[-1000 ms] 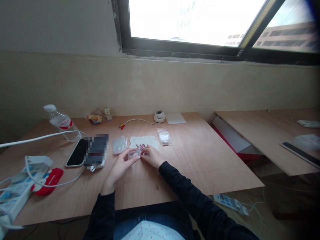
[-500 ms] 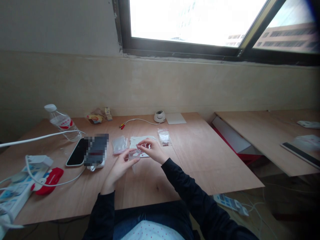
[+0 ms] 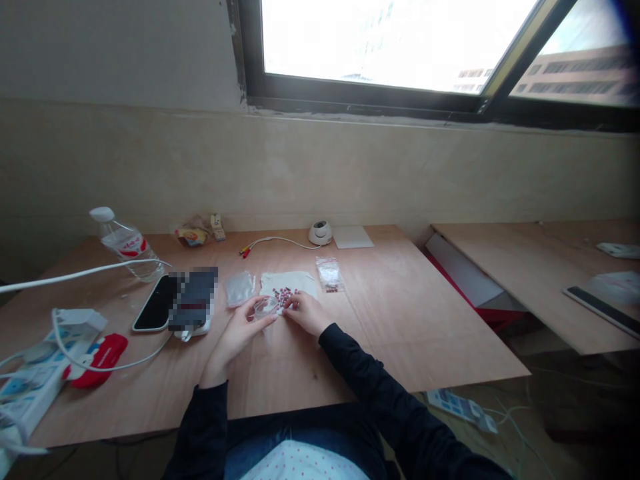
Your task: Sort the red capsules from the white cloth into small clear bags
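Note:
My left hand point(image 3: 244, 325) grips a small clear plastic bag point(image 3: 267, 307), its mouth held apart between thumb and fingers. Right beside it, my right hand point(image 3: 309, 313) is low over a heap of small dark-red and white beads point(image 3: 283, 294), fingertips pinched together among them. Whatever is in that pinch is too small to make out. Under the beads lies a white cloth point(image 3: 306, 280). A stack of clear bags point(image 3: 240, 289) lies just beyond my left hand, and a filled zip bag point(image 3: 329, 273) lies beyond my right.
Two phones point(image 3: 156, 303) and a white cable lie to the left, near a water bottle point(image 3: 131, 248), a red pouch point(image 3: 103, 360) and a power strip point(image 3: 30, 393). A dome camera point(image 3: 320, 233) and a white card point(image 3: 353, 237) stand at the back, by the wall.
My right hand has moved from the mouth of the bag down and slightly right, onto the beads, which now show. My left hand and the bag have shifted slightly left.

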Available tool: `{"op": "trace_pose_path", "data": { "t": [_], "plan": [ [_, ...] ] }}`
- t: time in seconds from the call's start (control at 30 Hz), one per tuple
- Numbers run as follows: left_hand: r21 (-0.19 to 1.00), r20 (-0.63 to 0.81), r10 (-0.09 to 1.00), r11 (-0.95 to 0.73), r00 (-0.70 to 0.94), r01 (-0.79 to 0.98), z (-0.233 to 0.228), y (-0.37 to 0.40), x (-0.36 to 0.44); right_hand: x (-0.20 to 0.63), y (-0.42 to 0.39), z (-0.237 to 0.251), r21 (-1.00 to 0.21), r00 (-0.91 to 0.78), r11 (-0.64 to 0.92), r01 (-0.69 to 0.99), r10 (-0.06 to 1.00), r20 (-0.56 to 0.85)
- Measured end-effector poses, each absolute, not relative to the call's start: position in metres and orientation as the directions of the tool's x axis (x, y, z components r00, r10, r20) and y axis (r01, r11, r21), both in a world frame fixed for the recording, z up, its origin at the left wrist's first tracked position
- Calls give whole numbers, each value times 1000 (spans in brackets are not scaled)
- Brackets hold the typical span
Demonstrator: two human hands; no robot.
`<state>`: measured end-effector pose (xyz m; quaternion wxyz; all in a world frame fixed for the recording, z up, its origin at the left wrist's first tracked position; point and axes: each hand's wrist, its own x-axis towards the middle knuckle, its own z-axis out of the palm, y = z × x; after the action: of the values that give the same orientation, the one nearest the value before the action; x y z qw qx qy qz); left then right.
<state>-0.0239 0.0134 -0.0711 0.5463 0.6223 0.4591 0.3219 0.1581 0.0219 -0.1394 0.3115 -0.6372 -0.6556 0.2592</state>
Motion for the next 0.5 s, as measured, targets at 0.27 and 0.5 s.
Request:
{"op": "trace_pose_path", "data": {
  "t": [0.27,0.5],
  "plan": [
    [970,-92,921,-3,377,244,-65,11,-23,154,25,-100,-875,63,217,432,961,269],
    [970,-54,913,-47,405,237,-70,13,-25,149,21,-73,-880,-106,315,357,949,296]
  ]
}}
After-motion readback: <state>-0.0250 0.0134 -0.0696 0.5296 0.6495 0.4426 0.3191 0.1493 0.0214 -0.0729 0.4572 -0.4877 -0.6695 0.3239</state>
